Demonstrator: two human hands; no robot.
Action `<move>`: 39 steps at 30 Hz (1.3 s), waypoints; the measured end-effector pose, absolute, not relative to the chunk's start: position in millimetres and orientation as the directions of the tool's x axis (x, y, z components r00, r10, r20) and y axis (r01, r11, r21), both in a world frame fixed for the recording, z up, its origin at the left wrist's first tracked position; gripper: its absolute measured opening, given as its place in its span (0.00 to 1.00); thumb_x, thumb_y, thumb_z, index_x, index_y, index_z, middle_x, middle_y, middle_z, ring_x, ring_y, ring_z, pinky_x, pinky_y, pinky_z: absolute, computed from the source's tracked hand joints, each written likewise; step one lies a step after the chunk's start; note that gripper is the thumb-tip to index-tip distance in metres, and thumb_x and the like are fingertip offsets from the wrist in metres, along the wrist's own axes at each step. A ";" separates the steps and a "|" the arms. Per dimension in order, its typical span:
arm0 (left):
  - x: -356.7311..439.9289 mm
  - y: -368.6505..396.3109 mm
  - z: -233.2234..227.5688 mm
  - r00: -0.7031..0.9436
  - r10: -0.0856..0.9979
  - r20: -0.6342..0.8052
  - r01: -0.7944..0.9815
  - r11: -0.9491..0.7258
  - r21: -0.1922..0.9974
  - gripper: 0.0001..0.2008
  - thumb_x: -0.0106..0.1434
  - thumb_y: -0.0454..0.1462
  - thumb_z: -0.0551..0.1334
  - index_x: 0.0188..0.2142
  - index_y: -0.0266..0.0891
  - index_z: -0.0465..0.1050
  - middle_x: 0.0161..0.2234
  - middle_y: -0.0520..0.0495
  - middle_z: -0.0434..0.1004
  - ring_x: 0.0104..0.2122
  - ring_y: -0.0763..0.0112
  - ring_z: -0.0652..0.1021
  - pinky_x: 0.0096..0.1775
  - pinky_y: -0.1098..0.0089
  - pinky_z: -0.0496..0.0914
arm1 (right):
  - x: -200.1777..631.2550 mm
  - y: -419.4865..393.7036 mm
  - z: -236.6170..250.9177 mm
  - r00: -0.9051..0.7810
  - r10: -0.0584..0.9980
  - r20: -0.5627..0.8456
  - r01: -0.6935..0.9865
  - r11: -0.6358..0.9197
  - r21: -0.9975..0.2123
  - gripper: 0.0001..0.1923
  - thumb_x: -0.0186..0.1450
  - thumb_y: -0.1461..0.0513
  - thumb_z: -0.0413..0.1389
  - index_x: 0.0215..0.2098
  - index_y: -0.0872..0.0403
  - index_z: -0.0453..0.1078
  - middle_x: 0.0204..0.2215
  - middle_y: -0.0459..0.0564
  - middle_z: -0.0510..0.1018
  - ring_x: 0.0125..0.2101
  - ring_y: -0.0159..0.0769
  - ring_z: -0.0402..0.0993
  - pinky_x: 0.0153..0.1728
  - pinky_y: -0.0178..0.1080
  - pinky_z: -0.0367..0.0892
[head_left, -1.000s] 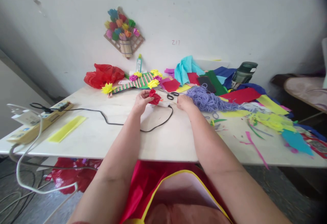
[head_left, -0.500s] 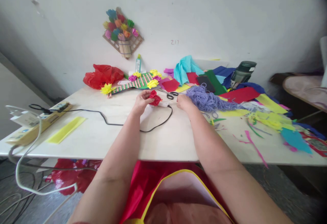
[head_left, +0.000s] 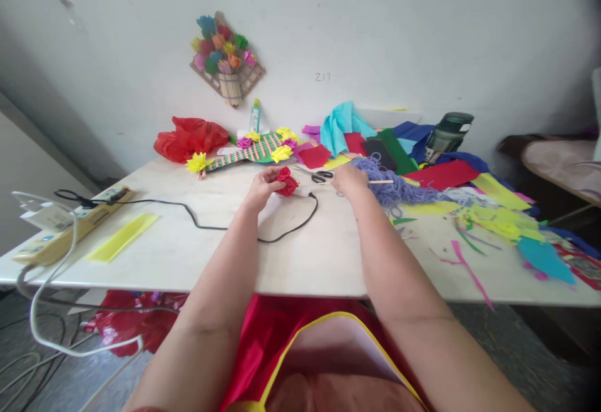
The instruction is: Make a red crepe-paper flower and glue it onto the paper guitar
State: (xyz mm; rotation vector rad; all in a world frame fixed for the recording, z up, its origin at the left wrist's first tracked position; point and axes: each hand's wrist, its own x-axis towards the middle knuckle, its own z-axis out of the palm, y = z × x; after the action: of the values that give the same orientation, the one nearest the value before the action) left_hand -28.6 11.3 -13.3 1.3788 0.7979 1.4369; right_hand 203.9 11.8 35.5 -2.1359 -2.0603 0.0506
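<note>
- left hand [head_left: 263,189]: grip is clamped on a red flower [head_left: 288,183];
- right hand [head_left: 350,180]: grip is clamped on a thin stick [head_left: 382,181];
- scissors [head_left: 322,178] and purple yarn [head_left: 400,193] lie nearby.

The right fingers [head_left: 340,180] hide part of the stick [head_left: 384,181]

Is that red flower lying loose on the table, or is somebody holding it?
Held: the left hand pinches the red flower by its edge. I cannot tell whether its underside also touches the table.
</note>
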 end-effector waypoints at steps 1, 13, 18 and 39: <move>-28.6 11.2 -13.1 0.094 0.932 0.350 -0.194 -0.327 0.925 0.23 0.39 0.34 0.73 0.38 0.35 0.75 0.33 0.43 0.83 0.30 0.64 0.81 0.33 0.68 0.74 | 205.0 10.9 37.2 0.050 0.994 0.098 0.988 -0.035 -0.151 0.20 0.62 0.65 0.56 0.51 0.63 0.75 0.49 0.68 0.77 0.51 0.50 0.75 0.50 0.43 0.67; -28.0 7.6 -10.6 0.121 0.936 0.331 -0.162 -0.310 0.937 0.22 0.41 0.35 0.72 0.38 0.35 0.74 0.32 0.43 0.82 0.29 0.63 0.81 0.32 0.66 0.74 | 207.1 13.6 36.6 0.041 0.966 0.254 0.936 0.052 -0.349 0.19 0.69 0.55 0.50 0.42 0.57 0.79 0.45 0.62 0.80 0.46 0.47 0.76 0.45 0.42 0.66; -26.0 3.1 -7.4 0.185 0.939 0.290 -0.159 -0.263 0.952 0.23 0.41 0.36 0.73 0.39 0.33 0.74 0.32 0.42 0.82 0.29 0.62 0.81 0.31 0.65 0.74 | 196.4 27.0 21.3 -0.154 0.906 0.394 0.739 0.370 -0.562 0.13 0.65 0.59 0.53 0.38 0.57 0.78 0.32 0.50 0.81 0.34 0.35 0.74 0.37 0.34 0.64; -26.3 1.8 -6.8 0.254 0.933 0.255 -0.166 -0.218 0.962 0.19 0.41 0.33 0.73 0.35 0.34 0.75 0.29 0.45 0.81 0.26 0.67 0.79 0.29 0.70 0.73 | 174.5 10.8 23.0 -0.391 0.858 0.334 0.336 0.470 -0.816 0.16 0.64 0.61 0.54 0.47 0.62 0.74 0.17 0.39 0.68 0.21 0.27 0.64 0.29 0.32 0.62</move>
State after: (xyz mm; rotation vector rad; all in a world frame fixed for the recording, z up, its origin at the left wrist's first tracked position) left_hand -26.3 1.8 -6.8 1.3970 0.7803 1.2291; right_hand 174.5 10.8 23.0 -0.9933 -1.9411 0.8513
